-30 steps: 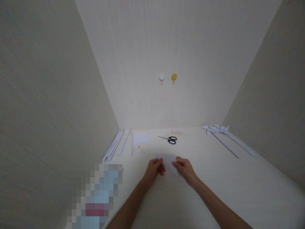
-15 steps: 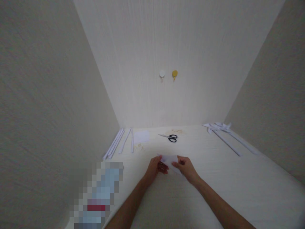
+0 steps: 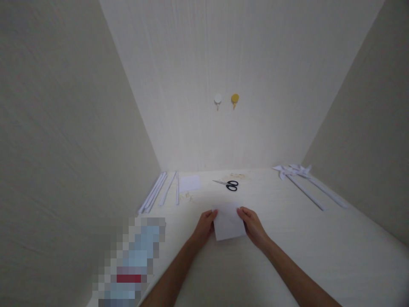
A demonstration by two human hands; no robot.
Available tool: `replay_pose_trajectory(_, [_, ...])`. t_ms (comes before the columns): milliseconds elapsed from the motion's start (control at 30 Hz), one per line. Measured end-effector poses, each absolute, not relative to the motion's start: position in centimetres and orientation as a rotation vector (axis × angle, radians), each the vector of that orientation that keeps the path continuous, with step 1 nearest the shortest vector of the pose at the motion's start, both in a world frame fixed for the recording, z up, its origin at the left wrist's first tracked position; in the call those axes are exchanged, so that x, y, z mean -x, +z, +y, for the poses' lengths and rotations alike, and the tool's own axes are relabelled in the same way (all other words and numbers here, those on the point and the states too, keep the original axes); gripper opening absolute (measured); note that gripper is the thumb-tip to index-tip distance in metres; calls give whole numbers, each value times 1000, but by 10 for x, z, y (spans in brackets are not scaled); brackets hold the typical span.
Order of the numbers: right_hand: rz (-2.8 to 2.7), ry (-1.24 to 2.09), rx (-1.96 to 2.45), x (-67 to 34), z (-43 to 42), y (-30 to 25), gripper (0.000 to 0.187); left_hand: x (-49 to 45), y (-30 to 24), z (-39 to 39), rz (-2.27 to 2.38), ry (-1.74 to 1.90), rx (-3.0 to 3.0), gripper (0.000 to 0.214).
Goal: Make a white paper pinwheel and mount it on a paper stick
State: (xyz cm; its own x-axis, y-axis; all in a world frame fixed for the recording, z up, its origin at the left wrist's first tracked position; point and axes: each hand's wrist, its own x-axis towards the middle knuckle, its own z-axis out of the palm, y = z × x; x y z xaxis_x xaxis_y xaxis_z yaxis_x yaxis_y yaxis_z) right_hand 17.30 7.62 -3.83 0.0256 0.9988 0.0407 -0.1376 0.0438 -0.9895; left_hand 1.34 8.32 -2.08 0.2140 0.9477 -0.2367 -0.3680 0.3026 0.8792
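Observation:
A white square sheet of paper [image 3: 229, 222] is spread out between my hands above the table, a faint crease line across it. My left hand [image 3: 204, 226] pinches its left edge, thumb on top. On the opposite edge, my right hand [image 3: 252, 222] grips the sheet the same way. The fingers beneath the paper are partly hidden. Beyond the sheet lie scissors [image 3: 230, 185] with black handles, blades pointing left.
Rolled paper sticks [image 3: 155, 192] and another white sheet [image 3: 189, 183] lie at the back left, beside small pale scraps [image 3: 186, 197]. Two paper pinwheels [image 3: 295, 171] on sticks rest at the back right. A white hook [image 3: 217, 99] and a yellow hook [image 3: 235, 99] are on the wall.
The paper, folded over or curled between my hands before, now lies opened flat towards me. My right hand has shifted its grip to the right edge.

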Motion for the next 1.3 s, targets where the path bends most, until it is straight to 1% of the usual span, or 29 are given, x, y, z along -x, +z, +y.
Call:
replay_pose_trajectory(167, [-1102,1278,1060,-173,74,-37,35,-12,-17,83,863,1051,-767,28])
replay_pose_trajectory(367, [-1110,1426,1020,-171,69,-28,34,-12,-17,83,860,1061,-791,31])
replay_pose_trajectory(433, [-1112,1436,1034,-170,68,-25,39,-13,-17,82,887,1069,-808,32])
replay_pose_trajectory(533, [-1109,1409,1037,-168,66,-22,52,-14,-17,81,946,1115,-840,31])
replay_pose_trajectory(667, [-1149,1361,1016,-165,64,-19,65,-13,-19,84,994,1293,-849,32])
replay_pose_trajectory(700, [-1175,1350,1018,-165,65,-19,66,-12,-20,86,995,1340,-855,32])
replay_pose_trajectory(733, [-1195,1332,1024,-165,66,-20,63,-10,-21,87,990,1375,-866,33])
replay_pose_trajectory(800, [-1192,1259,1056,-167,69,-24,48,-8,-22,89,989,1390,-892,30])
replay_pose_trajectory(867, [-1115,1171,1099,-170,73,-28,32,-6,-22,88,1028,1318,-950,26])
replay_pose_trajectory(1000, [-850,1123,1044,-176,78,-33,27,-7,-21,84,1133,1078,-1203,27])
replay_pose_trajectory(1133, [-721,1151,983,-177,76,-30,30,-10,-25,82,1155,937,-1474,38])
replay_pose_trajectory(1267, [-704,1222,985,-175,73,-25,46,-11,-25,80,1118,865,-1567,39])
replay_pose_trajectory(1300, [-706,1241,982,-174,72,-24,47,-11,-24,80,1113,844,-1571,40])
